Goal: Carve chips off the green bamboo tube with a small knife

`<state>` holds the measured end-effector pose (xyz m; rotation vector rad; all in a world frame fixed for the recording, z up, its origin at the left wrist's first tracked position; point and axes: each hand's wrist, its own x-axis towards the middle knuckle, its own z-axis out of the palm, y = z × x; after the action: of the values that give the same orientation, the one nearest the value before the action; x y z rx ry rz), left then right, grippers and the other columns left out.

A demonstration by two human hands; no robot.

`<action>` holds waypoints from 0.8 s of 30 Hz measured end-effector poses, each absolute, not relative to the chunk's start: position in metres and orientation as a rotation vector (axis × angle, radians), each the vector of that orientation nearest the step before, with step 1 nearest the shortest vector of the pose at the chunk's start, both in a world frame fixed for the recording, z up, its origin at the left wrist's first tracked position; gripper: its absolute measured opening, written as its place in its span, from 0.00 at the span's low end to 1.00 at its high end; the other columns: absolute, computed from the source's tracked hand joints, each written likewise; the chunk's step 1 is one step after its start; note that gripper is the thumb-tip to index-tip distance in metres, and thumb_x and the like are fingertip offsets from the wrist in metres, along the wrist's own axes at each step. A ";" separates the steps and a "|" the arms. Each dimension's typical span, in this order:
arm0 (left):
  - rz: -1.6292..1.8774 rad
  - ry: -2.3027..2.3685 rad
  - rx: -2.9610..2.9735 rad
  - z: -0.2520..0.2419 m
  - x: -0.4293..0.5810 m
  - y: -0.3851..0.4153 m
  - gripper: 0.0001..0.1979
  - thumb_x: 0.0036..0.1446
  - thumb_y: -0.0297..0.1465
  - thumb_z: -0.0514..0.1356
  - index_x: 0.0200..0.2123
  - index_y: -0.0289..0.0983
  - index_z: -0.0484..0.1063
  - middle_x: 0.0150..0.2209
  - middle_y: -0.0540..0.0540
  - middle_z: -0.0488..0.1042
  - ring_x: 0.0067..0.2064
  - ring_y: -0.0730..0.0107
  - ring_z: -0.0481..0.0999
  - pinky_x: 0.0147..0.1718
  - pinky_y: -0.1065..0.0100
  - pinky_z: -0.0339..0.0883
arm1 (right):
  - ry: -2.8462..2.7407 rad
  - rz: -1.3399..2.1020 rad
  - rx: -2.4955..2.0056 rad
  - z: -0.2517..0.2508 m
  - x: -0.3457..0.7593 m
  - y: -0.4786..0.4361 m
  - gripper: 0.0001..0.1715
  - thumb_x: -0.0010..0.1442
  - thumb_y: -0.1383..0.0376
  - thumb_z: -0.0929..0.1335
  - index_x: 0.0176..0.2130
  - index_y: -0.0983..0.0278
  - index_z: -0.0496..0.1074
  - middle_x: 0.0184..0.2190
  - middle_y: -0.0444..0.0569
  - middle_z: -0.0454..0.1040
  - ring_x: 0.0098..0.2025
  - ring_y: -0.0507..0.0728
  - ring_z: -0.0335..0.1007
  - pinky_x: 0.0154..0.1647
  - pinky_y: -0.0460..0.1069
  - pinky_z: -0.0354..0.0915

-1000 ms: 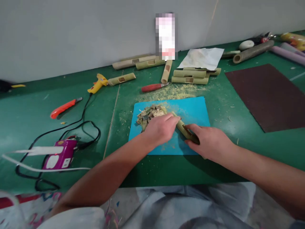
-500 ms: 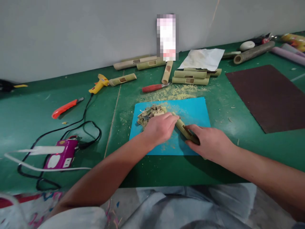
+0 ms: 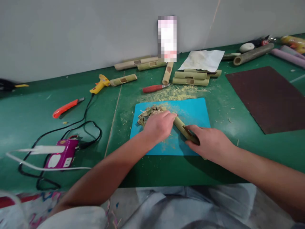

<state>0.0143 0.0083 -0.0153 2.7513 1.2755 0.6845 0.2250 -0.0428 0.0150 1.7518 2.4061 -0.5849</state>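
A pale green bamboo tube [image 3: 180, 125] with a rectangular cutout lies slantwise over a blue sheet [image 3: 199, 109]. My right hand [image 3: 209, 141] is wrapped round its near end, thumb beside the cutout. At the far end, my left hand [image 3: 160, 125] is closed, with its fingertips pressed together on the tube. Whatever may be pinched in those fingers is hidden. Just behind my left hand, a heap of bamboo chips [image 3: 149, 114] rests on the sheet, with fine dust scattered around.
Several cut bamboo tubes [image 3: 190, 81] lie at the back, near a red-handled carving tool [image 3: 152, 88]. To the left are a yellow glue gun [image 3: 100, 85], an orange utility knife [image 3: 66, 108] and a purple power adapter [image 3: 62, 154] with cords. A dark brown sheet [image 3: 267, 98] lies right.
My left hand has slid a little to the left and away from me along the tube's far end. My right hand keeps its hold on the tube.
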 end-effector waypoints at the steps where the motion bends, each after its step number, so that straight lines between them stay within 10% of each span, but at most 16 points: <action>1: 0.654 1.222 2.761 -0.015 0.015 0.008 0.17 0.72 0.33 0.48 0.46 0.35 0.76 0.38 0.42 0.79 0.38 0.66 0.80 0.35 0.68 0.72 | 2.410 -0.582 1.743 0.014 0.225 -0.043 0.22 0.62 0.56 0.65 0.53 0.60 0.70 0.36 0.49 0.80 0.34 0.59 0.76 0.26 0.50 0.49; 24: 0.661 1.340 2.788 -0.014 0.015 0.005 0.16 0.71 0.31 0.48 0.44 0.34 0.76 0.35 0.43 0.78 0.35 0.66 0.77 0.32 0.69 0.69 | 2.418 -0.617 1.762 0.018 0.225 -0.044 0.21 0.63 0.56 0.64 0.53 0.59 0.70 0.35 0.49 0.80 0.32 0.59 0.75 0.26 0.50 0.49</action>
<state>0.0155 0.0049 -0.0137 2.7879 1.3401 0.6613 0.2251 -0.0435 0.0182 1.7622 2.4179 -0.6169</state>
